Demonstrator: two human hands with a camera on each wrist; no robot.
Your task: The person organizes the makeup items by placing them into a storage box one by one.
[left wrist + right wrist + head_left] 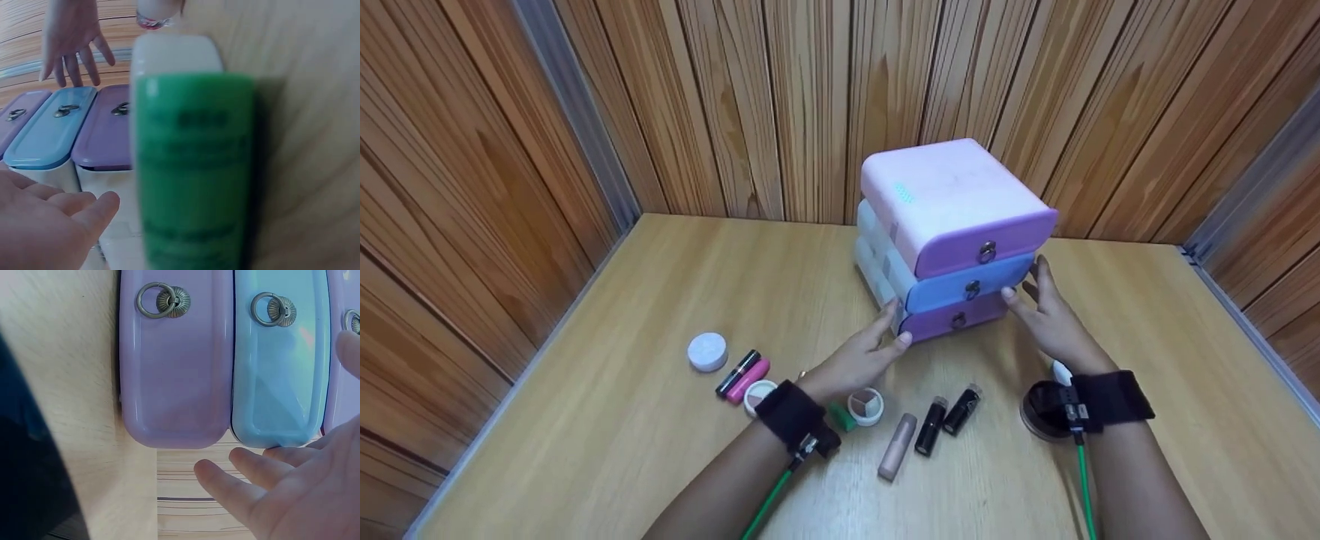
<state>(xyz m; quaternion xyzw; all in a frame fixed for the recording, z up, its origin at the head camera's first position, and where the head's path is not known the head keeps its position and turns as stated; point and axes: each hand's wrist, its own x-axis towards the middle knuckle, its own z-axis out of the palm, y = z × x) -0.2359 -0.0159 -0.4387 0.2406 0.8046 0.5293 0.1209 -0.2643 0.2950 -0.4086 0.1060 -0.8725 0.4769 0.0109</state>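
Observation:
A small three-drawer organizer point(960, 180) stands on the table, with a pink top, purple and blue drawer fronts and metal ring pulls. All of its drawers are pushed in. My left hand point(855, 364) is at the lower left front corner, fingers extended along the side. On the opposite side, my right hand point(1054, 326) has spread fingers, its fingertips right at the edge of the blue drawer point(281, 377). The purple drawer point(177, 371) sits beside that one in the right wrist view. A green tube point(194, 169) looms close in the left wrist view, below the wrist.
Left on the table point(607, 420) lie a white jar point(707, 352), a black tube point(737, 373) and a pink tube point(748, 381). A round palette point(865, 406), a mauve tube point(897, 448) and two black lipsticks point(931, 427) lie in front. Wood-panelled walls point(810, 105) enclose the table.

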